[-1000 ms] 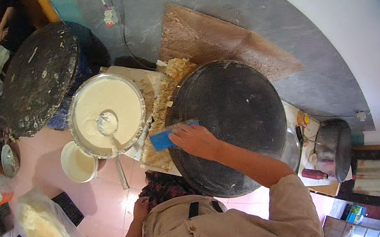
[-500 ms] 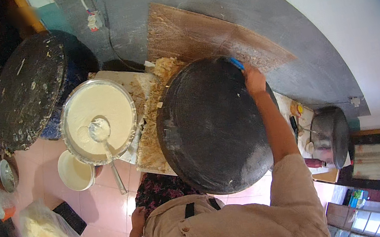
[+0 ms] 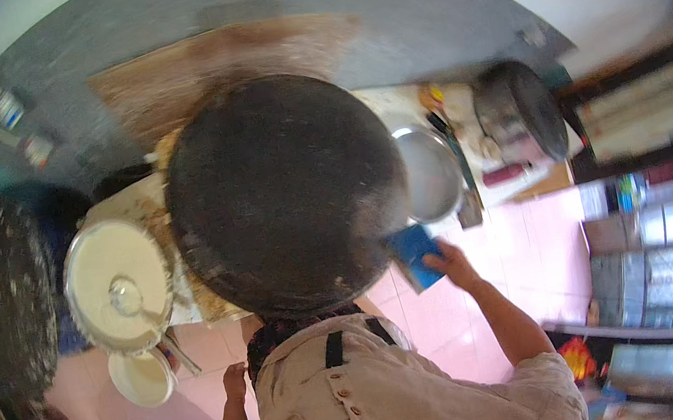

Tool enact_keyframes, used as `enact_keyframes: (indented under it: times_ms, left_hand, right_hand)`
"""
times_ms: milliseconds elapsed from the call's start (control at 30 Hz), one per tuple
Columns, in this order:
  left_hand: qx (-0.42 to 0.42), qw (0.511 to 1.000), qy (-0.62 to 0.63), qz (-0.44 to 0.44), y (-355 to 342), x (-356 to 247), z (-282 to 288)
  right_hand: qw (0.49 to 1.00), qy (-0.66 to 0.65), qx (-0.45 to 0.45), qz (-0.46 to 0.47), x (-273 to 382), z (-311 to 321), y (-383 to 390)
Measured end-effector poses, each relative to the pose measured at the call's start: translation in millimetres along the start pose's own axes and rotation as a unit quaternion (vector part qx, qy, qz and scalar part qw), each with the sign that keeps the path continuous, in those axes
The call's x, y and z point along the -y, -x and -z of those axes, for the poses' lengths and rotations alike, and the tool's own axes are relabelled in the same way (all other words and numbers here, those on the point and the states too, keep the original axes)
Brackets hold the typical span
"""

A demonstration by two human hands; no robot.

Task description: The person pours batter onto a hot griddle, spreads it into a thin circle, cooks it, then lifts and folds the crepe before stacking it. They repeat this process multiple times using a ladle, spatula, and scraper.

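A large round black griddle [image 3: 284, 188] lies in front of me, with a pale dusty patch toward its right edge. Just off its lower right rim, my right hand [image 3: 453, 266] is closed on a flat blue scraper [image 3: 415, 256]. The scraper's left end comes close to the rim; blur hides whether they touch. My left hand [image 3: 235, 380] hangs low beside my clothes, below the griddle, and its fingers are too small and smeared to read. Left of the griddle stands a wide bowl of pale batter [image 3: 109, 261] with a metal ladle [image 3: 127, 296] resting in it.
To the right of the griddle are a metal basin [image 3: 428, 172], a dark-handled spatula [image 3: 461, 180], a dark red bottle [image 3: 505, 174] and a dark round pot [image 3: 520, 112]. A white bucket [image 3: 142, 378] stands under the batter bowl. A big crusted dark disc [image 3: 9, 300] is at far left.
My right hand has brought the blue scraper from the griddle's far edge back to its near right side. My view has turned right, bringing the metal basin into sight.
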State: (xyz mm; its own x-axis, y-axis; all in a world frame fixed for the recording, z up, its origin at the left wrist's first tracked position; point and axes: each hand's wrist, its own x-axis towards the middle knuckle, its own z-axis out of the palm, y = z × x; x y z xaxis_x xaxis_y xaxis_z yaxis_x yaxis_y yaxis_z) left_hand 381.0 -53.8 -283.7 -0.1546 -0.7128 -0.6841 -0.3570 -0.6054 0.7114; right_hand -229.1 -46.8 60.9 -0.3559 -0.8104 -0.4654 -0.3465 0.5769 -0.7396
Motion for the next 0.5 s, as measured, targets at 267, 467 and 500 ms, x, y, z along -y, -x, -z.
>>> enact_keyframes:
  times_ms: [267,467,500]
  left_hand:
    - [0.011,0.983,-0.056,0.176,23,-84,0]
    - [-0.019,0.980,-0.117,0.158,51,-134,-14]
    - [-0.016,0.979,-0.139,0.148,59,-145,-21]
  right_hand:
    - [0.870,-0.264,-0.355,-0.217,-275,27,36]
    - [0.733,-0.537,-0.350,-0.228,-349,-47,-87]
    - [0.707,-0.582,-0.356,-0.186,-361,-55,-107]
